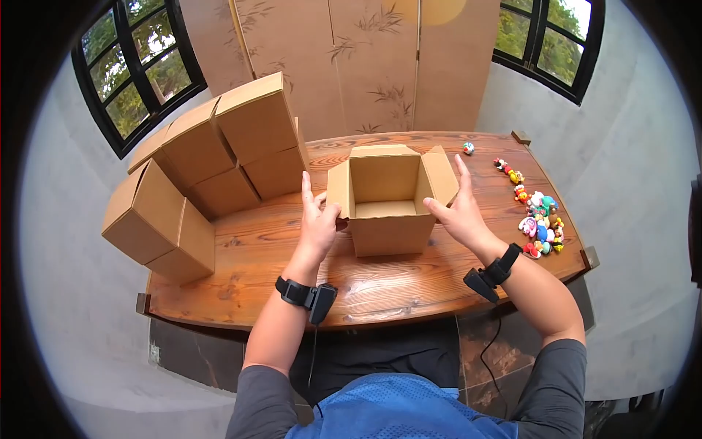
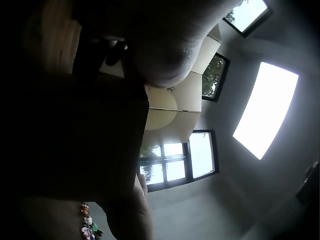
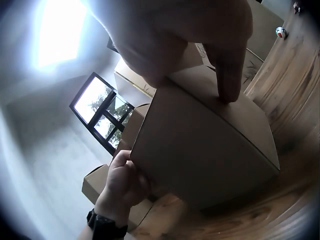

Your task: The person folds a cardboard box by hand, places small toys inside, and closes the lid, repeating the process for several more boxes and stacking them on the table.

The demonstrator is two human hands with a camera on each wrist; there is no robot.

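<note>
An open cardboard box (image 1: pixel 391 235) stands upright on the wooden table in front of me, its inside bare. Its left flap (image 1: pixel 338 192) and right flap (image 1: pixel 440 175) are folded outward. My left hand (image 1: pixel 319 225) pinches the left flap near its front corner, index finger pointing up. On the other side, my right hand (image 1: pixel 464 212) holds the right flap with the thumb over its front corner and the index finger raised. From the right wrist, one finger presses on the side of the box (image 3: pixel 200 145), and the left hand (image 3: pixel 122 185) shows at its far edge.
Several closed cardboard boxes (image 1: pixel 256 121) are stacked at the table's left and back left. Small colourful toy figures (image 1: pixel 541 223) lie along the right side, with a small patterned ball (image 1: pixel 469 148) at the back. A folding screen (image 1: pixel 365 66) stands behind the table (image 1: pixel 285 282).
</note>
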